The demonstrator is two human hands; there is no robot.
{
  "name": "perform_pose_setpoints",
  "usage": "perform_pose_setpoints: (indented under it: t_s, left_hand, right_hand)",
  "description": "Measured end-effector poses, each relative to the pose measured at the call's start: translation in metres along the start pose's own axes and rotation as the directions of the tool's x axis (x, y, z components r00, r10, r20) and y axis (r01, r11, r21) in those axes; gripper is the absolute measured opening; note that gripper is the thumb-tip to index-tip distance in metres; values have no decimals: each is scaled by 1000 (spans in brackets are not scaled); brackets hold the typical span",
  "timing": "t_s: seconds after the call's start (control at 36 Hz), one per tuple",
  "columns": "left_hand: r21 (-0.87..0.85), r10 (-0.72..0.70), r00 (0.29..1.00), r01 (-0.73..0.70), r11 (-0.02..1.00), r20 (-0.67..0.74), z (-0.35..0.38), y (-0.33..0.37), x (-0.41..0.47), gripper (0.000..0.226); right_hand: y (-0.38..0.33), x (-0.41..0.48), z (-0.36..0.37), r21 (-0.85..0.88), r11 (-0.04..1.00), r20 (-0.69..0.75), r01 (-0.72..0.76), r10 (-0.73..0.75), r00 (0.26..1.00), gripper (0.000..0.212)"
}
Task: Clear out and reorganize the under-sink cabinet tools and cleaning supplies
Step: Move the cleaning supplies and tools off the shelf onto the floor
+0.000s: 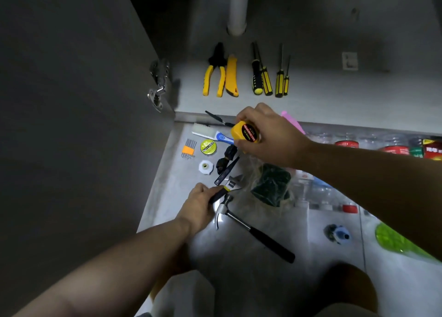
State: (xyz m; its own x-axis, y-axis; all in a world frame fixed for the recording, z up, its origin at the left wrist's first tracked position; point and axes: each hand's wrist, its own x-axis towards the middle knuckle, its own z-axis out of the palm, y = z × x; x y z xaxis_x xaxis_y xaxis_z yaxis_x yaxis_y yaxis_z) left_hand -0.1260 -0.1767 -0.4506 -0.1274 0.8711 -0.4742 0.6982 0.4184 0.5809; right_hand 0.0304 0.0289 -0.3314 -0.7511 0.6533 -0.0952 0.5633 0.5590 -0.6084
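The right hand [270,137] holds a yellow tape measure [245,132] above the floor [172,197], just in front of the open cabinet [334,94]. Its fingers are curled round the case, with the thumb under the red-and-black label. The left hand [198,206] is lower and nearer, its fingers clamped on the dark, yellow-banded handle of a wrench [233,181] whose silver head lies against the hammer [251,228]. The hammer rests on the floor, head by the left hand and black grip pointing toward the lower right.

Inside the cabinet, tools lie in a neat row with their handles toward the front edge: pliers [214,75], a yellow knife [232,77] touching them, then four screwdrivers [257,77] in two close pairs. A white pipe [236,10] comes down behind them, and a hinge [157,84] shows on the door at left.

On the floor between the cabinet edge and the left hand lie a white brush [210,133] with a blue handle, a yellow-green tape roll [208,146], hex keys [189,149] in an orange holder and a small white roll [205,167] — all near each other but apart. A clear bag of green pads [271,185] sits under the right wrist. Clear bottles [323,192] crowd the floor at right; their labels are too blurred to read.
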Motion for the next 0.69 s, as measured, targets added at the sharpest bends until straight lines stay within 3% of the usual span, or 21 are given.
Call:
perform_pose_setpoints:
  t_s: [0.14,0.19,0.25,0.28,0.33,0.39,0.44,0.53,0.69]
  left_hand:
    - [104,-5,1000,6,995,-12,-1,0,0,56]
    - [-52,-79,994,76,996,-70,-3,10,0,52]
    - [-375,-195,972,134,917,-130,-11,24,-1,37]
    - [-553,-248,963,150,820,-106,-17,31,-2,31]
    - [-838,-253,965,189,511,64,-30,41,-5,25]
    - [-948,-118,964,259,184,240,-41,46,-7,25]
    - [-940,6,941,338,42,339,-47,48,-7,31]
    - [-941,26,941,337,-13,336,-50,47,-4,39]
    - [-966,-172,957,249,73,233,-45,32,5,24]
  right_hand:
    - [-2,-4,12,-11,1000,32,-9,9,999,57]
    - [-4,-5,19,-4,1000,60,-6,6,998,61]
    - [-6,-8,26,12,1000,87,-1,0,996,63]
    - [-7,-9,30,15,1000,96,3,-5,995,62]
    - [-11,-12,38,11,1000,111,5,-7,994,64]
    - [-16,-15,46,-36,999,123,26,-22,992,68]
    - [-20,-18,53,-90,994,137,57,-44,990,70]
    - [-25,-17,57,-61,995,131,83,-75,989,64]
    - [-24,-10,56,68,996,155,61,-71,985,67]
